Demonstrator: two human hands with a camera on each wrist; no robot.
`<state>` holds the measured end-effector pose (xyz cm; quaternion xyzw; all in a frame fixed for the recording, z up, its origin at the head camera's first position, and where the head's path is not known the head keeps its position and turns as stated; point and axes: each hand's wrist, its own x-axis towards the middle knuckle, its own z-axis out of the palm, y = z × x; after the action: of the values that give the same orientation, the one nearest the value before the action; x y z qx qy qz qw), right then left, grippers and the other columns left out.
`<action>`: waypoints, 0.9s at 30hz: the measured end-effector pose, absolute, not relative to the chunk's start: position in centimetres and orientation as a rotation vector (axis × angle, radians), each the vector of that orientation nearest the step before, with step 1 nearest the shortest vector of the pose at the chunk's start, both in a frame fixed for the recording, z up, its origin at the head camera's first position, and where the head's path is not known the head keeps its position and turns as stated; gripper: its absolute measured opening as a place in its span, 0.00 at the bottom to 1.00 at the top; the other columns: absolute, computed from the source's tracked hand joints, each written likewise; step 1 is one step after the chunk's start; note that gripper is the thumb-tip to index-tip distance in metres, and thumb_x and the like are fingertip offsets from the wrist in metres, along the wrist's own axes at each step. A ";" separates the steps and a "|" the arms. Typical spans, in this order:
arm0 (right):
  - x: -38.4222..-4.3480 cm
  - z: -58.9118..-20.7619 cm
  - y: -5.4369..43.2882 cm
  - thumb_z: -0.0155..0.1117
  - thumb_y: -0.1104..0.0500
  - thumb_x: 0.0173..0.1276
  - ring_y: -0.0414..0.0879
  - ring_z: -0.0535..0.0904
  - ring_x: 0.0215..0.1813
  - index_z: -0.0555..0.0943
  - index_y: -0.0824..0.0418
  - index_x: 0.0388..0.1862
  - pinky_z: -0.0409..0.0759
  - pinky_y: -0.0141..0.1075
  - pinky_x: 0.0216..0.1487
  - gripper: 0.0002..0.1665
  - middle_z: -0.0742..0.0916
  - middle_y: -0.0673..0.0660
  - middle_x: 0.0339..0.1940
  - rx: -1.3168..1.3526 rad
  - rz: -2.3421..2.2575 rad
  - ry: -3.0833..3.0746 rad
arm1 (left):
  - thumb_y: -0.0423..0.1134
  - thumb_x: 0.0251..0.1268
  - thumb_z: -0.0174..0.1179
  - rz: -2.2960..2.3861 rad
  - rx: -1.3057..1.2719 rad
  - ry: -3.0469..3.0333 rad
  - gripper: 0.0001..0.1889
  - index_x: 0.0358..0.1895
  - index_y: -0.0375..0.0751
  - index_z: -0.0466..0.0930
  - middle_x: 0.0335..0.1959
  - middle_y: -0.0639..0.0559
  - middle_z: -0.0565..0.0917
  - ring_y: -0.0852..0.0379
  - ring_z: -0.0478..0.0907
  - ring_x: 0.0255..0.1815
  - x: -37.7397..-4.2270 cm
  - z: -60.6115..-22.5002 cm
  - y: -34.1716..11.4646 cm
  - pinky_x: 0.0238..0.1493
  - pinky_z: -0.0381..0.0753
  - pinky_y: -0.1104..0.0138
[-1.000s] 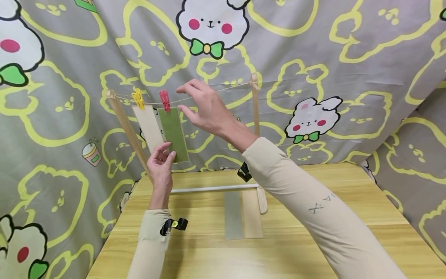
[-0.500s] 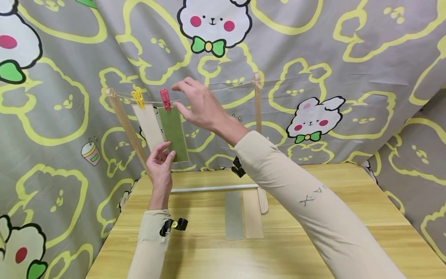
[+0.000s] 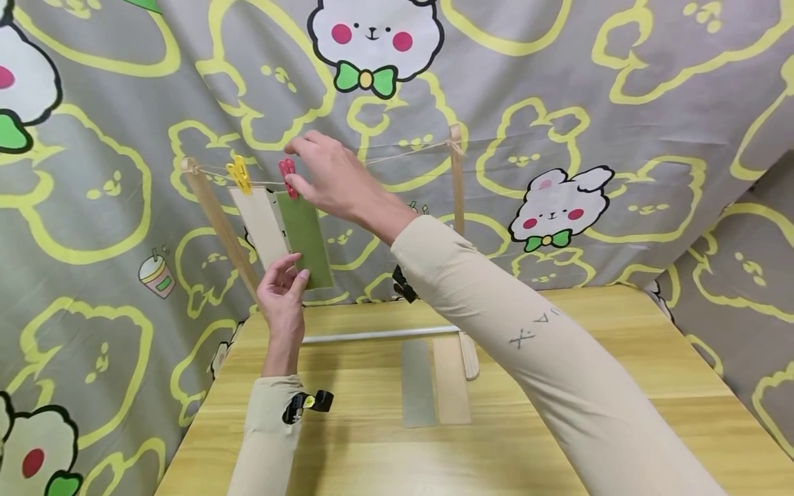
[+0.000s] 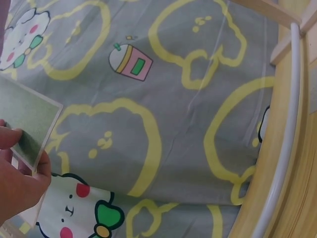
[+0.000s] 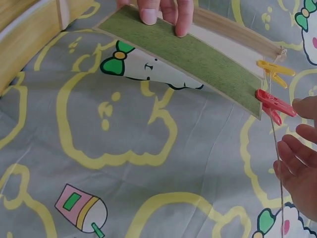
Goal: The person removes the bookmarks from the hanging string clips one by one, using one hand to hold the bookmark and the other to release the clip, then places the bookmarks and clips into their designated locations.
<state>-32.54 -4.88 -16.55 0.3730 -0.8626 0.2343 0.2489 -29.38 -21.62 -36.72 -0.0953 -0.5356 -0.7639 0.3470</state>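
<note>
A green card [image 3: 304, 238] hangs from a string line [image 3: 403, 153] by a red clothespin [image 3: 288, 178]. My left hand [image 3: 282, 293] pinches the card's lower left edge; in the left wrist view the thumb [image 4: 10, 137] lies on its green face [image 4: 29, 119]. Up at the line, my right hand [image 3: 331, 176] is beside the red clothespin, fingers spread. The right wrist view shows a fingertip of that hand [image 5: 299, 158] close to the end of the clothespin [image 5: 275, 104]; whether they touch is unclear. Left of the green card, a yellow clothespin [image 3: 238, 173] holds a cream card [image 3: 257, 220].
Two wooden posts, left [image 3: 217, 220] and right [image 3: 457, 179], carry the line. A white rod [image 3: 384, 335] runs low between them. On the wooden table [image 3: 372, 455] lie a grey card [image 3: 418, 382] and a beige card [image 3: 451, 382]. A patterned curtain [image 3: 558, 124] hangs behind.
My right hand has moved left along the line, from beside the red clothespin to right at it. The left hand keeps its pinch on the green card.
</note>
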 end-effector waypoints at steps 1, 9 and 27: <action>-32.7 -16.4 -5.1 0.62 0.51 0.77 0.44 0.77 0.62 0.78 0.61 0.65 0.72 0.27 0.62 0.23 0.82 0.54 0.62 1.009 0.658 -2.363 | 0.11 0.57 0.61 -1.983 -0.240 -1.392 0.18 0.49 0.25 0.84 0.32 0.49 0.84 0.59 0.75 0.32 -29.3 -36.7 -21.7 0.34 0.79 0.75; -33.8 -15.9 -5.8 0.64 0.51 0.76 0.44 0.77 0.62 0.78 0.62 0.66 0.73 0.28 0.63 0.25 0.83 0.55 0.61 0.952 0.783 -2.449 | 0.11 0.57 0.61 -1.980 -0.258 -1.422 0.17 0.49 0.26 0.85 0.33 0.51 0.86 0.59 0.77 0.32 -29.2 -36.5 -22.2 0.35 0.80 0.74; -33.3 -15.9 -7.0 0.57 0.53 0.79 0.39 0.79 0.34 0.82 0.59 0.45 0.71 0.27 0.36 0.12 0.85 0.49 0.27 0.957 0.910 -2.449 | 0.11 0.57 0.61 -1.987 -0.247 -1.417 0.17 0.50 0.24 0.84 0.30 0.49 0.83 0.58 0.75 0.31 -28.6 -36.6 -22.4 0.33 0.81 0.74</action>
<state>-33.34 -7.04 -15.92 0.3383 -0.8661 0.3217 0.1787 -28.55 -22.37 -36.58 -0.0947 -0.5437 -0.7626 0.3375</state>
